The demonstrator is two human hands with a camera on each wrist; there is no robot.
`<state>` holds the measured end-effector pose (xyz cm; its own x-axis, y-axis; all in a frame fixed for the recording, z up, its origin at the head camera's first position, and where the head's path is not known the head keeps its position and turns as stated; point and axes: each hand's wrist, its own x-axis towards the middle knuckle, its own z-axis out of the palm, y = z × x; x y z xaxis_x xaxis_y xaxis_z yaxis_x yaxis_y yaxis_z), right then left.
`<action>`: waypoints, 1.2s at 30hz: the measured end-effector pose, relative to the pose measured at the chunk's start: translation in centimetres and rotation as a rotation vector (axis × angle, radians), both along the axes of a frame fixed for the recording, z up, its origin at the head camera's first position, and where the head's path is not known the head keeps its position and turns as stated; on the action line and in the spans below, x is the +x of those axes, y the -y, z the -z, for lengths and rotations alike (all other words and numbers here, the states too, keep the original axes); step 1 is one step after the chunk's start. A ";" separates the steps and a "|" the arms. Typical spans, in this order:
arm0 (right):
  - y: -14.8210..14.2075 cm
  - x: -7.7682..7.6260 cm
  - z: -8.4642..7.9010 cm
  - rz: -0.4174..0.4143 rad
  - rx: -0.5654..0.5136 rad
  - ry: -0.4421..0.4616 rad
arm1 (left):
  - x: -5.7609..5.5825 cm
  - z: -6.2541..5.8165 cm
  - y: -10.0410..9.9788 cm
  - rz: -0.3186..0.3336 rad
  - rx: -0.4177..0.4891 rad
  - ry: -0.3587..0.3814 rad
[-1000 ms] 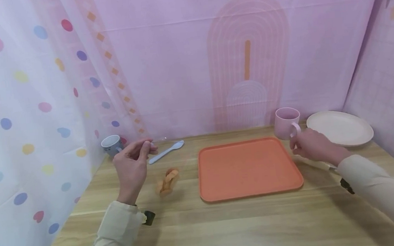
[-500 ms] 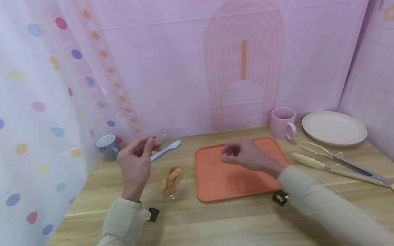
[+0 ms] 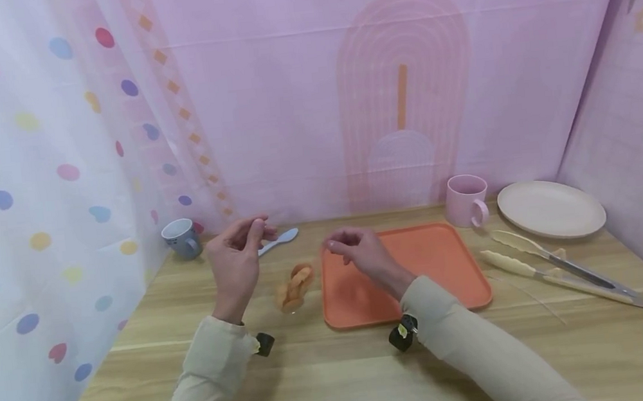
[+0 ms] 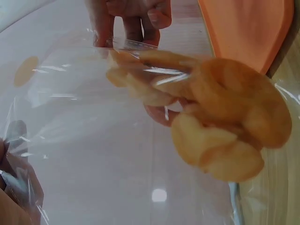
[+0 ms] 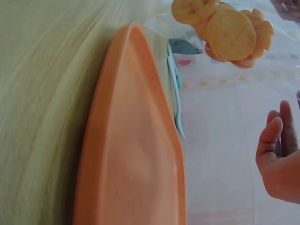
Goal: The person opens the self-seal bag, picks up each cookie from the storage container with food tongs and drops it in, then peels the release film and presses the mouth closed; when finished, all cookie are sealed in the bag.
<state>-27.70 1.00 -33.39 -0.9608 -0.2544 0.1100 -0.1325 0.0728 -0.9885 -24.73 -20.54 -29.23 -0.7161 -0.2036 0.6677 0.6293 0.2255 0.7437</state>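
My left hand (image 3: 236,254) is raised over the table's left half and pinches the top of a clear plastic bag. Round golden biscuits (image 3: 296,287) bunch at the bottom of that bag, which hangs between my hands. Close up in the left wrist view, the biscuits (image 4: 225,122) show through the shiny film, with the left hand (image 4: 18,187) behind it at lower left. My right hand (image 3: 361,251), fingers loosely bent around nothing, hovers above the orange tray (image 3: 422,275). In the right wrist view this hand (image 5: 279,159) is apart from the bag.
A pale blue spoon (image 3: 280,240) lies behind the bag. At the back left stands a blue-grey mug (image 3: 182,238). To the tray's right are a pink mug (image 3: 462,203), a cream plate (image 3: 552,209) and tongs (image 3: 579,276). Patterned cloth (image 3: 277,101) closes off the back.
My right hand has come left, from beside the pink mug and tongs to over the tray's left part. The left hand and the hanging bag have shifted slightly right.
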 end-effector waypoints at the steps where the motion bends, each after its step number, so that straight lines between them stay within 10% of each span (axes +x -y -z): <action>1: 0.0 0.1 0.0 0.008 -0.003 -0.005 | 0.0 0.0 0.1 0.000 0.003 -0.003; 14: -0.2 1.8 -1.6 0.097 0.014 -0.260 | 0.4 0.9 1.7 0.060 0.000 -0.114; 22: -1.6 2.5 -2.8 0.129 0.072 -0.429 | 0.8 0.2 3.0 0.245 -0.113 -0.079; 27: -3.1 3.2 -2.9 0.133 0.072 -0.526 | 0.9 -0.3 3.7 0.470 -0.116 0.015; 36: -4.6 3.9 -2.9 -0.072 -0.180 -0.429 | 1.5 -1.2 4.8 0.645 -0.074 0.169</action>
